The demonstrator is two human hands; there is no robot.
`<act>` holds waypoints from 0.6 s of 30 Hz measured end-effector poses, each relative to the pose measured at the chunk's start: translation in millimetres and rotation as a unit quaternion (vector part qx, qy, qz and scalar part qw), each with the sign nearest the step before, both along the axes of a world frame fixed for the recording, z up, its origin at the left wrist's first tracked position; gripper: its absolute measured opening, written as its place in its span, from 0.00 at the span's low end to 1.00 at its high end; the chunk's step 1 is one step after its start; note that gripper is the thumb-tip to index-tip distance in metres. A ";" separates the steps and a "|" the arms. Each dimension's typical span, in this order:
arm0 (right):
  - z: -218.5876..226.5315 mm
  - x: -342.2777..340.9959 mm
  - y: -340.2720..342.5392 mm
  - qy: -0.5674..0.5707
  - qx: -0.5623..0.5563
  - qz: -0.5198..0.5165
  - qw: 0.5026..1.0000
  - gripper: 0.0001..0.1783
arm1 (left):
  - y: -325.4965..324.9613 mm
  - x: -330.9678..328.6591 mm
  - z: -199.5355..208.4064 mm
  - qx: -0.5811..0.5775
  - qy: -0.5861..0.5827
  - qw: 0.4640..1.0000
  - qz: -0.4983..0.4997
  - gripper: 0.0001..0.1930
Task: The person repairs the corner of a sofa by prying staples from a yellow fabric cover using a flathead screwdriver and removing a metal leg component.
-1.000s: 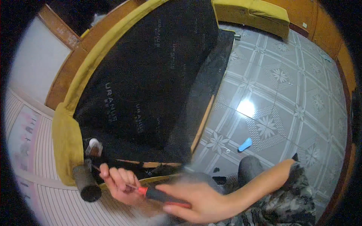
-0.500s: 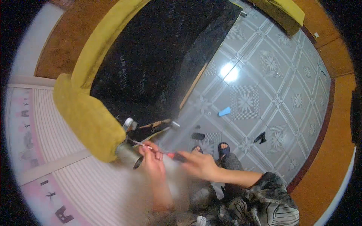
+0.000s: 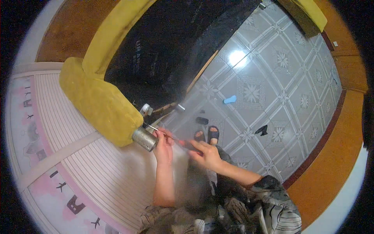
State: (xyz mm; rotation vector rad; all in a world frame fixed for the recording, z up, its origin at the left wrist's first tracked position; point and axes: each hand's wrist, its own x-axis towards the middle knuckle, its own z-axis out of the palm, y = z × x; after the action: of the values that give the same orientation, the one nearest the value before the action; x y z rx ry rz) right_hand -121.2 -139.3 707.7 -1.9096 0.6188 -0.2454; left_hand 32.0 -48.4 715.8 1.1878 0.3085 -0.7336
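Your left hand pinches the thin steel shaft of a screwdriver; your right hand is wrapped round its red & black handle. Tip sits at the base of a short, dull metal cylinder leg on the corner of an upturned sofa w/ fuzzy mustard-yellow upholstery & black fabric underside. Glossy patterned floor tiles beyond; ribbed pale mat under the sofa's corner.
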 end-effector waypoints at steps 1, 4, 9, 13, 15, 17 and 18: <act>1.2 1.7 -2.3 0.002 0.002 0.002 1.000 0.23 | -0.2 0.5 -1.7 0.002 0.002 1.000 0.002 0.10; 8.2 5.5 -7.2 0.007 0.027 0.013 1.000 0.22 | 0.2 0.8 -5.5 -0.014 -0.009 1.000 0.008 0.10; 19.0 9.6 -17.5 -0.020 0.019 0.017 0.999 0.22 | 2.3 -1.6 -8.3 -0.038 -0.019 0.999 0.009 0.12; 29.8 10.2 -26.3 0.044 -0.030 0.049 0.997 0.22 | -3.1 -2.6 -10.8 -0.087 -0.014 0.996 -0.024 0.15; 35.5 11.1 -22.3 0.016 0.086 0.009 0.996 0.21 | 1.8 -2.7 -10.4 -0.076 -0.006 0.997 -0.020 0.17; 28.9 8.5 -21.3 -0.070 0.084 -0.005 0.994 0.19 | -0.4 -9.2 -2.3 -0.087 0.022 0.996 -0.004 0.14; 26.2 3.8 -26.6 0.028 0.340 0.007 0.940 0.18 | -1.6 -11.5 0.2 -0.075 0.055 0.995 0.026 0.14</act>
State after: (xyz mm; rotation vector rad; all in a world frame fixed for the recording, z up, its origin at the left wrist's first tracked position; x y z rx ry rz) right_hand -117.3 -165.8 733.9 -1.2537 0.6249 0.0379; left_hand 20.4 -50.0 716.0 0.9968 0.3688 -0.7646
